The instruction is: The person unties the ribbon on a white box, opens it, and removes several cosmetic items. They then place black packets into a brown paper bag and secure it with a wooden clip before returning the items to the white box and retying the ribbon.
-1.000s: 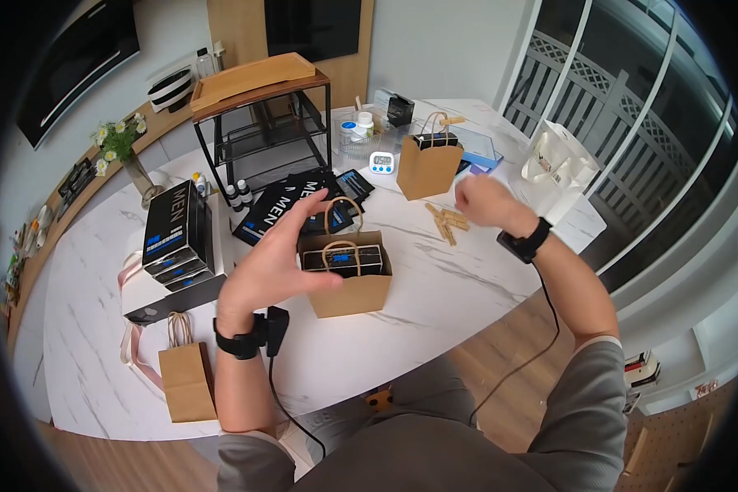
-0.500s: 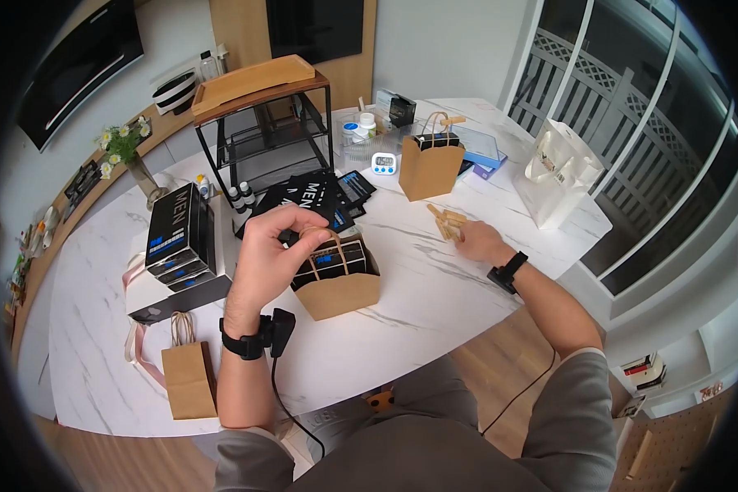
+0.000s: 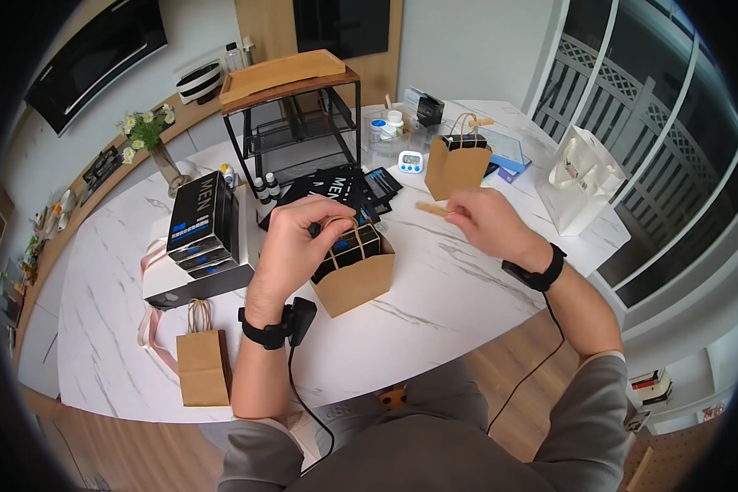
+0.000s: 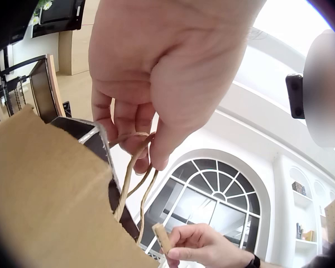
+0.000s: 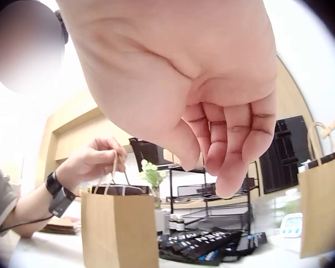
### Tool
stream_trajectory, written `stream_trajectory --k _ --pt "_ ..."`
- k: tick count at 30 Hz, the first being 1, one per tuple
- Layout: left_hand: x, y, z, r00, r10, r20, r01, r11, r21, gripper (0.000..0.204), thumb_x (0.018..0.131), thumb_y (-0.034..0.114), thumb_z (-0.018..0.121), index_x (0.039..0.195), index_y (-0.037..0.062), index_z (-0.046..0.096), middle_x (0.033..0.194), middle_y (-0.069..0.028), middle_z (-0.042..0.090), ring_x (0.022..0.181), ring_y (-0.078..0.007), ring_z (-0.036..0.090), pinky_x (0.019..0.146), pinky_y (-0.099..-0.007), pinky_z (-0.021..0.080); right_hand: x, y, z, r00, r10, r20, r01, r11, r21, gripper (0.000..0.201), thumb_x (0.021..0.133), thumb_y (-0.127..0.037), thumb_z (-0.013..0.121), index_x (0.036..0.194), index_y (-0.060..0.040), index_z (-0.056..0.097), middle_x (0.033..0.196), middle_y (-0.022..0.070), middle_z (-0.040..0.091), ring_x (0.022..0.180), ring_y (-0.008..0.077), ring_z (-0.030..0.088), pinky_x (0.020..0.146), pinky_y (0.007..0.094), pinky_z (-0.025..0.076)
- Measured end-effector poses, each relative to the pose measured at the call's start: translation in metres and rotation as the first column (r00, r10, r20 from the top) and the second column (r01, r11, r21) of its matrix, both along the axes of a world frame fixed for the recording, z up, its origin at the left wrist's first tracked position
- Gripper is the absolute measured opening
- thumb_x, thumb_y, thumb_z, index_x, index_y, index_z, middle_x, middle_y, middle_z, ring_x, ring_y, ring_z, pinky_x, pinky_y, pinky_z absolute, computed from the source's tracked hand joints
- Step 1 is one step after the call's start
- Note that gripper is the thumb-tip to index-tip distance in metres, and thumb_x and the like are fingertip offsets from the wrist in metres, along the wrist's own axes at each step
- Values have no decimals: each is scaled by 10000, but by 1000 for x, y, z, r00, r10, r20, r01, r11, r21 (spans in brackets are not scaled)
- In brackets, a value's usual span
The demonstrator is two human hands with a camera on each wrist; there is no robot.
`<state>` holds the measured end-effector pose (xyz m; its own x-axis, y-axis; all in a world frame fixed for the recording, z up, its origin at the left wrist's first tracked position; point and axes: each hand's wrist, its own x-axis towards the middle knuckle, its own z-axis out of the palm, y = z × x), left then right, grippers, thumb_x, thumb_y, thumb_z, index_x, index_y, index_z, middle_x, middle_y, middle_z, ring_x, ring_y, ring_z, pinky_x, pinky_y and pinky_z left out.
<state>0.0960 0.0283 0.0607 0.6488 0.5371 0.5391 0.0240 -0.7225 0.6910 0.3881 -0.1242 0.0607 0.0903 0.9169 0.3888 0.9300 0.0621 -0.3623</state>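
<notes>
My left hand (image 3: 303, 238) pinches the twisted paper handles (image 4: 135, 167) of a brown paper bag (image 3: 354, 283). The bag stands on the table, leaning a little, with a black box (image 3: 359, 244) inside it. To the right, my right hand (image 3: 492, 223) is raised over the table with a wooden clothespin (image 4: 162, 237) between thumb and fingers, pointing toward the bag. Farther back stands a second brown paper bag (image 3: 457, 170), also holding a black box, with a wooden clothespin (image 3: 482, 122) on its handles.
Black packets (image 3: 340, 187) lie behind the near bag, before a black rack (image 3: 291, 123). On the left are stacked black boxes (image 3: 198, 220) and a folded brown bag (image 3: 204, 369). A white timer (image 3: 411, 161) and a white bag (image 3: 580, 180) stand farther back.
My left hand has closed on the near bag's handles and tilted the bag. My right hand reached down to the clothespins on the table, took one and lifted it leftward.
</notes>
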Motion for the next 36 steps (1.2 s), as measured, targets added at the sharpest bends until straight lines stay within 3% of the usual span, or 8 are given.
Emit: stream_trajectory --k 2,4,6,12,21,25,27,36 --pt "2 -1 0 1000 7 12 -7 1000 9 143 882 -27 792 1025 -18 787 960 -87 774 838 -148 694 757 -277 530 -16 11 14 975 219 27 -217 975 -55 113 917 -100 736 902 -14 664 825 185 687 817 398 679 710 481 521" --pt "2 -3 0 999 21 31 -22 1000 20 130 878 -29 793 1008 -26 783 946 -89 774 831 -158 706 755 -286 543 -30 22 25 972 234 34 -228 967 -116 107 918 -90 725 883 -14 659 830 191 688 834 403 678 719 478 522" --pt "3 -4 1 999 36 25 -36 999 27 129 874 -31 796 1002 -26 784 941 -91 773 828 -161 706 752 -288 544 -36 33 34 927 368 69 -358 926 -123 128 933 -86 719 884 2 640 793 185 676 767 378 675 684 444 512" --pt "3 -1 0 998 49 33 -51 996 66 126 864 -31 804 988 -24 785 927 -101 766 820 -172 706 738 -289 543 -39 60 53 861 498 105 -470 857 -211 156 933 -119 729 863 2 662 795 179 685 776 381 676 693 459 507" --pt "-6 -4 8 999 34 -10 -33 995 99 136 872 -22 796 1007 -19 784 925 -106 760 785 -177 681 718 -297 535 -53 72 64 847 505 163 -442 841 -312 204 885 -71 755 775 5 602 768 186 667 793 406 670 693 477 502" --pt "-9 -3 9 1000 26 12 -27 991 134 133 872 -37 765 1003 -19 782 932 -110 765 811 -194 711 705 -298 539 -58 73 68 844 508 171 -440 838 -322 193 887 -62 752 779 7 607 768 188 666 795 408 670 691 476 502" --pt "-10 -3 10 999 33 10 -34 990 139 134 870 -43 755 999 -20 781 933 -111 766 823 -202 720 702 -300 541 -60 75 70 827 524 203 -443 830 -338 195 928 -149 751 854 7 663 771 185 680 794 389 686 705 468 511" --pt "-9 -4 9 999 32 24 -36 979 202 139 864 -61 751 996 -26 777 944 -122 749 851 -242 727 737 -321 557 -70 77 79 827 506 246 -377 822 -427 206 908 -134 769 826 -4 632 761 159 676 792 374 690 717 465 519"
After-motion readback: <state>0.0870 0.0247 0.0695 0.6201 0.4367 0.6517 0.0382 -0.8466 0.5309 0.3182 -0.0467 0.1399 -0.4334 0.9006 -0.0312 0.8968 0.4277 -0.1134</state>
